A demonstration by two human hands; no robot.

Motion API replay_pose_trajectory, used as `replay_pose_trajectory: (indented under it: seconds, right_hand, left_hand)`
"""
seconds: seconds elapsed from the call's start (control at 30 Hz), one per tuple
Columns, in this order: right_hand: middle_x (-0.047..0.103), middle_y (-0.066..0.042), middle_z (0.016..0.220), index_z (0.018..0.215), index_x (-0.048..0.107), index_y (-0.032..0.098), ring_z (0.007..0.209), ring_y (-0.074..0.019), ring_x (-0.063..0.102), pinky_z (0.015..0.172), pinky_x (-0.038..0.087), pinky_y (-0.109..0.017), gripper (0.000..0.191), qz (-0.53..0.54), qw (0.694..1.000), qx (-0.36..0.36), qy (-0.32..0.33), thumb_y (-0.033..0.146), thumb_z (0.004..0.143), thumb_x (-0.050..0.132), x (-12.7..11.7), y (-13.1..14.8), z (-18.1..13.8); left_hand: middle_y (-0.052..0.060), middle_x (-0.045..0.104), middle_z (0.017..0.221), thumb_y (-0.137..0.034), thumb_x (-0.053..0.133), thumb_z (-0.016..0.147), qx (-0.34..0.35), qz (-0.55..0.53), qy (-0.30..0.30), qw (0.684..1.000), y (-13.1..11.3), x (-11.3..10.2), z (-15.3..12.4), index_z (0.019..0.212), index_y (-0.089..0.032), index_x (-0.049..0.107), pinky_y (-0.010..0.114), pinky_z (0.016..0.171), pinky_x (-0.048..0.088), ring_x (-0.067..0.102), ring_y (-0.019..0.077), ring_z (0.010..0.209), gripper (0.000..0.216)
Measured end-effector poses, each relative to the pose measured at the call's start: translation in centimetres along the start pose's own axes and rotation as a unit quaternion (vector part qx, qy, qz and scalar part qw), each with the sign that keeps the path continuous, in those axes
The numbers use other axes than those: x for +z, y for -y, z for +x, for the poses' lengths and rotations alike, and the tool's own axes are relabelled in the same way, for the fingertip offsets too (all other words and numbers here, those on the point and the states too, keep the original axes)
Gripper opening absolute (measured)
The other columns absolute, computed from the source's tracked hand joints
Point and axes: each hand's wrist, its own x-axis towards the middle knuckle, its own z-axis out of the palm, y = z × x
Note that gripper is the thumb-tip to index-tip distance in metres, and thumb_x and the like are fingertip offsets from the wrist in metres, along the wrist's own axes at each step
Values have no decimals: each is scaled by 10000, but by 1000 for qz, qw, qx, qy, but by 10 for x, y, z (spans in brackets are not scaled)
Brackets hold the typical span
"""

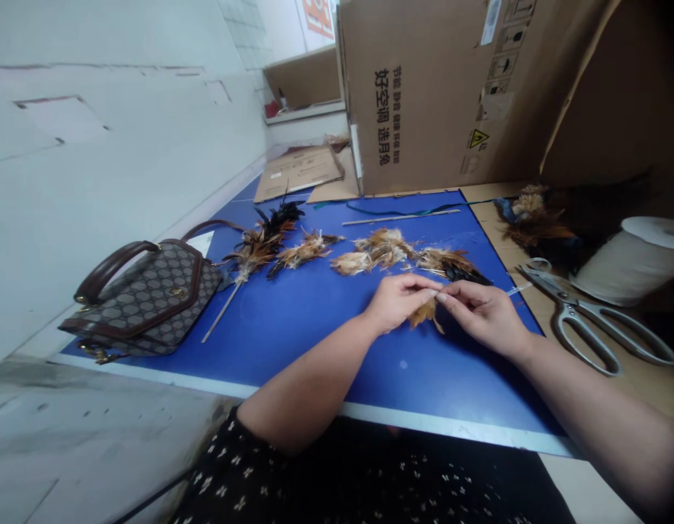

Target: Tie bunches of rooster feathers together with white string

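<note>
Free tabletop [293, 320], feather bundles [386, 251] beyond

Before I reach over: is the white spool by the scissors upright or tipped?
Upright: the spool stands on end, its round flange facing up.

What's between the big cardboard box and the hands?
Head view: a dark green ribbon, a thin pale strip and brown feather bunches on the blue tabletop.

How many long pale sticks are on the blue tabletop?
2: the back stick lies behind the feather piles, near the green ribbon; the front stick juts from the feather bundle beside the handbag. More may be hidden.
</note>
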Motion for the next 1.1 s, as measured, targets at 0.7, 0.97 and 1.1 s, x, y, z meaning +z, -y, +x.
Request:
replay_pose_trajectory:
  seconds: [0.7, 0.97, 1.1]
  right_hand:
    - [478, 46, 595, 888, 730, 162, 537, -102, 376, 501, 310, -248, 455, 140, 975, 81, 154, 614, 940, 726, -22, -4, 6]
    - [446, 45, 647, 759, 587, 195, 595, -116, 371, 544, 317, -253, 509, 105, 981, 58, 155, 656, 901, 749, -27, -6, 9]
    - [434, 44, 654, 733, 560, 196, 592, -110, 360, 541, 301, -253, 513, 123, 977, 64, 163, 639, 916, 741, -32, -3, 7]
  left_hand:
    - [83, 760, 796, -468, 866, 810, -49, 68, 93, 992, -7, -8, -1, 903, -128, 821, 270, 666, 533, 658, 135, 662, 356]
    - [45, 703, 734, -515, 849, 799, -105, 124, 164, 973, 0, -13, -1, 840, -131, 776, 241, 606, 459, 574, 112, 618, 394]
    - [7, 633, 663, -577, 815, 818, -120, 163, 195, 960, -1, -15, -2, 792, -147, 746, 241, 573, 405, 513, 105, 577, 436]
